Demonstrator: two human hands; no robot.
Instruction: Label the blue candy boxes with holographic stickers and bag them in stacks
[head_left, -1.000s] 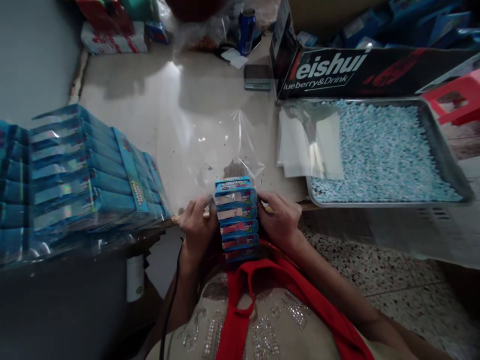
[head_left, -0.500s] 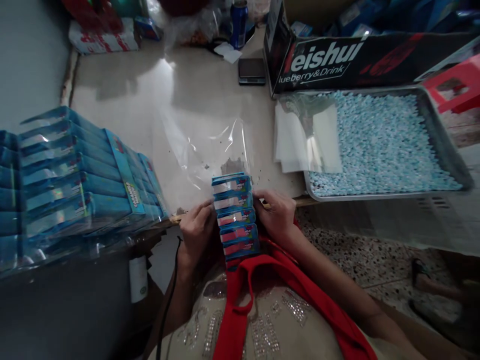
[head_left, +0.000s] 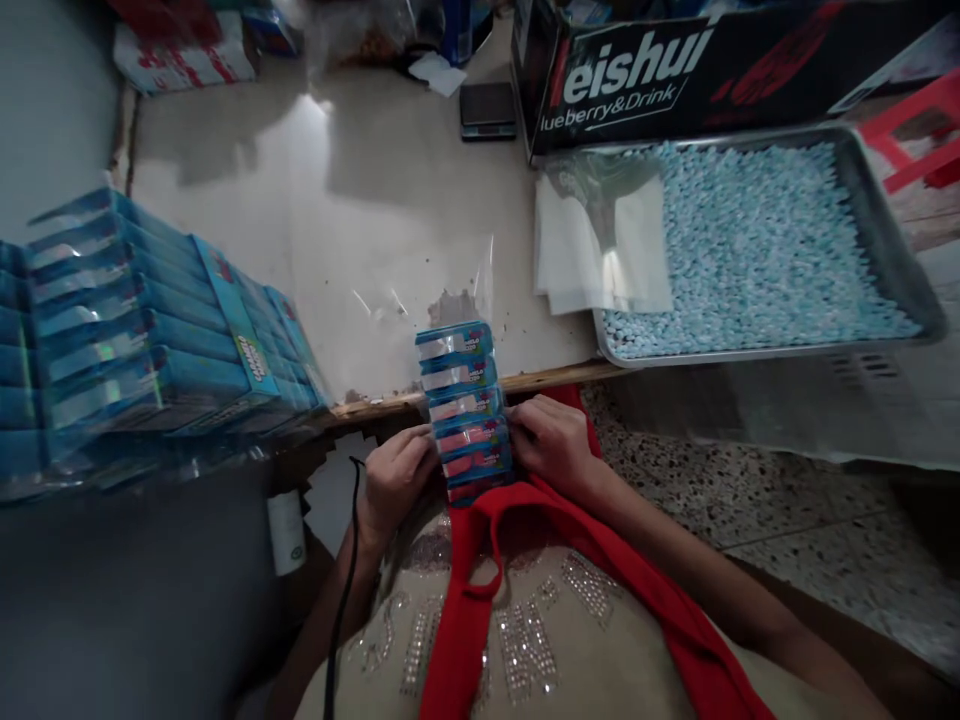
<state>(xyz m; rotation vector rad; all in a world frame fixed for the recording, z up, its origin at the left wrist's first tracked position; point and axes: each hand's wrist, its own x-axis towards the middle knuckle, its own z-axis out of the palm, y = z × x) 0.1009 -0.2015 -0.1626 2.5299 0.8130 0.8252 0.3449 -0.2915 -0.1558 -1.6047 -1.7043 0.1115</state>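
Note:
A column of small blue printed boxes (head_left: 466, 405) sits in a clear plastic bag (head_left: 484, 278), between my two hands and close to my body. The bag's loose far end lies over the table edge. On the column's left side, my left hand (head_left: 401, 475) is closed, its fingers pinching the plastic. My right hand (head_left: 553, 442) is likewise closed on the plastic at the right side. The fingertips are partly hidden against the boxes. A red apron (head_left: 469, 620) covers the near end of the column.
Wrapped stacks of blue boxes (head_left: 187, 330) stand at left. To the right, a metal tray (head_left: 926, 300) holds pale blue pieces, with clear-and-white bags (head_left: 637, 250) on its left end. Behind are a black carton (head_left: 622, 90) and a small dark scale (head_left: 487, 110). A black cord (head_left: 346, 600) hangs at my left.
My hands and the bagged boxes have drawn back a little towards my body, off the table edge. The loose plastic has slid nearer. The camera view has shifted slightly.

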